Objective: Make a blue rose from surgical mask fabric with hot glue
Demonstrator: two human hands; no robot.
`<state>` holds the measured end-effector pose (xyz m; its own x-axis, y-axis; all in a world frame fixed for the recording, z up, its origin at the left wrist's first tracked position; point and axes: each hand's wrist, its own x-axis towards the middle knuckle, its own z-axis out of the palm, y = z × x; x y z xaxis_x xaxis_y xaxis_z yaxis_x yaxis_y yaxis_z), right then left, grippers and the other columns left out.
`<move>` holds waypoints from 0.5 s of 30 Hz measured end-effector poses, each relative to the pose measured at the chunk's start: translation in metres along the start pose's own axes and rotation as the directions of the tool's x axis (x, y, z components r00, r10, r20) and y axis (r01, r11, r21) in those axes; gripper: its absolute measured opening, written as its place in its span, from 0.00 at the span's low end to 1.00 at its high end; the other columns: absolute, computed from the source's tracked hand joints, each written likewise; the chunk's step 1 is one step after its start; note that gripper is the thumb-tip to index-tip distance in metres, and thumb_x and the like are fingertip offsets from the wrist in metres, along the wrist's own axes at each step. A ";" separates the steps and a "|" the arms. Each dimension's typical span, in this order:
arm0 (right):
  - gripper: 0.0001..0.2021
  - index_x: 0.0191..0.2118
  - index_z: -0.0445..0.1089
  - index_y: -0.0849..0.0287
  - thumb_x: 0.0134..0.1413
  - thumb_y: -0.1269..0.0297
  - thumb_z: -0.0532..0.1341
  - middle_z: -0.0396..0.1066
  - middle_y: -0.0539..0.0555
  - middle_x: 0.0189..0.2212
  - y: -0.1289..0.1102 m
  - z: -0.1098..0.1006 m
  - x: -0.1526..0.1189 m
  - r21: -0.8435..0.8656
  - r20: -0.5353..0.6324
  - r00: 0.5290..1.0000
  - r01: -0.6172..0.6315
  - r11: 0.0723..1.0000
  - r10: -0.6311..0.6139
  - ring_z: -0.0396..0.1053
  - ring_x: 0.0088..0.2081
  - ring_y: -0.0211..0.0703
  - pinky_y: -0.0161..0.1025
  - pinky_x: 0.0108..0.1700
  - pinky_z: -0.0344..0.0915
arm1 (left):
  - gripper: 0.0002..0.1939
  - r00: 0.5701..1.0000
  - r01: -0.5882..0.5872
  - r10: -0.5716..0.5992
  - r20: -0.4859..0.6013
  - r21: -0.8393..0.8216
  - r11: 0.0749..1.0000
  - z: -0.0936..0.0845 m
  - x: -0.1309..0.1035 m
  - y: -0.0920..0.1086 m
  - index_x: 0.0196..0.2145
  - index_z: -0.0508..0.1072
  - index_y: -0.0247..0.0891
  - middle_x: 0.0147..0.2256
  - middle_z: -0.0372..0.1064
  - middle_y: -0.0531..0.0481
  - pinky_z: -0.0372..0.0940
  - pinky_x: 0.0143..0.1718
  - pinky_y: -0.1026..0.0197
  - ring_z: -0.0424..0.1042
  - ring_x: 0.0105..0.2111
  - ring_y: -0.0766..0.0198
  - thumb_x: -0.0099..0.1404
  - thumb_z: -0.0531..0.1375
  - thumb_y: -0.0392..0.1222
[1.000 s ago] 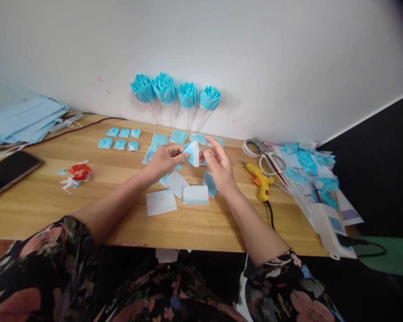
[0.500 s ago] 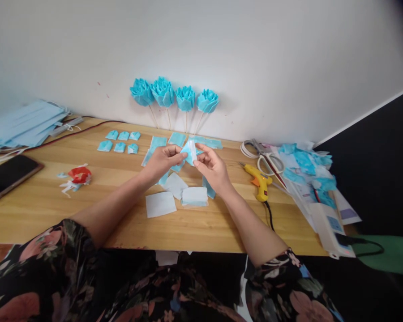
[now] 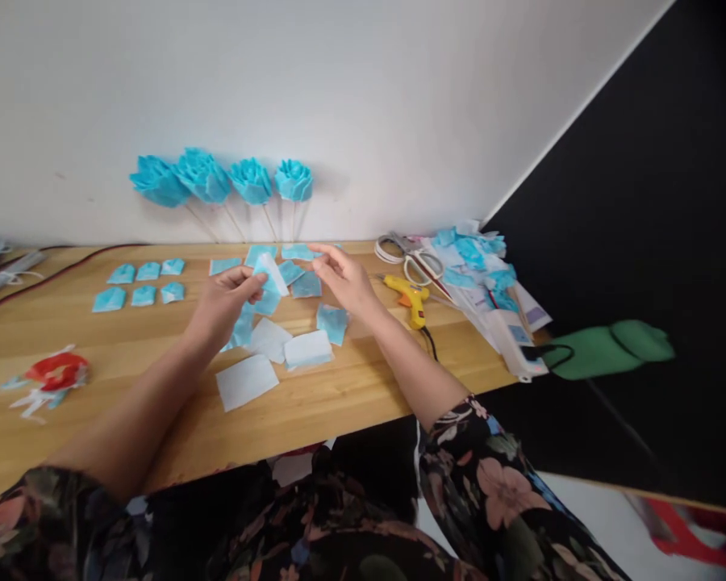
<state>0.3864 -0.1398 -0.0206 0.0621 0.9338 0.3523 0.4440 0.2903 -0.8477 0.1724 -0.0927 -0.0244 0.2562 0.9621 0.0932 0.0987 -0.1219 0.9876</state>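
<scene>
My left hand [image 3: 233, 292] pinches a folded piece of blue-and-white fabric [image 3: 274, 274], its white strip facing up to the right. My right hand [image 3: 344, 278] is off the piece, its fingers apart and holding nothing, over the right side of the blue squares. Beneath and around the hands lie several cut squares, among them a blue square [image 3: 332, 323] and a white square [image 3: 247, 382]. To the left, folded blue petals [image 3: 148, 294] lie in two rows. Blue fabric flowers [image 3: 252, 181] on thin sticks lean against the wall behind.
A yellow glue gun [image 3: 410, 297] lies right of my right hand, with scissors [image 3: 420, 266] and a tape roll [image 3: 388, 249] behind it. Blue scraps [image 3: 472, 250] are heaped near a white power strip [image 3: 516, 343]. A red wrapper [image 3: 57, 371] lies at left, a green bottle [image 3: 617, 349] at right.
My right hand has let go of the folded fabric piece and moved apart to the right. The left hand keeps the piece. The view has turned to the right.
</scene>
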 end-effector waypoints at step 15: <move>0.27 0.43 0.76 0.59 0.65 0.43 0.49 0.79 0.64 0.38 0.018 -0.114 -0.107 -0.824 -0.383 0.775 -0.532 0.193 0.503 0.76 0.41 0.58 0.47 0.40 0.66 | 0.15 0.997 -0.057 0.056 0.044 0.007 0.998 -0.001 0.001 -0.001 0.18 0.68 0.39 0.20 0.62 0.52 0.58 0.30 0.62 0.59 0.24 0.66 0.59 0.63 0.45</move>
<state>0.4900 -0.2581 -0.0282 0.6135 0.7897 -0.0018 0.7895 -0.6133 -0.0240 0.1710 -0.0916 -0.0255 0.3035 0.9420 0.1431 0.0911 -0.1782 0.9798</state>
